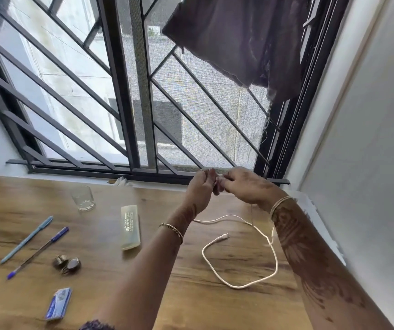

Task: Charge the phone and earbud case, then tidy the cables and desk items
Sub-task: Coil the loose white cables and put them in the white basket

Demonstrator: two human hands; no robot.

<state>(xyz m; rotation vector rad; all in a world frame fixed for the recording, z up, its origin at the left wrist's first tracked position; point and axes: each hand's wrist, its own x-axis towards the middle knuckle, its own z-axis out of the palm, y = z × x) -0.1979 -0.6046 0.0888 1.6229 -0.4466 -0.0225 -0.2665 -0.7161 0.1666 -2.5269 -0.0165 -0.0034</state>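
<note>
My left hand (200, 189) and my right hand (246, 184) are raised together over the far edge of the wooden desk (191, 306), just below the window frame. Their fingertips meet and pinch something small that I cannot make out. A thin cord (252, 211) hangs from under the right hand toward the desk. Below the hands, a white charging cable (274, 258) lies in a loose loop, its free connector (224, 236) pointing right. One stretch of it runs behind my left wrist. No phone or earbud case is visible.
Left of the cable lie a translucent oblong case (130, 227), a drinking glass (83, 198), two pens (28, 239) (40, 251), two small metallic round items (67, 264) and a blue-white packet (58, 303). A barred window (120, 103) with a dark cloth (239, 44) backs the desk. A white wall (369, 163) bounds the right.
</note>
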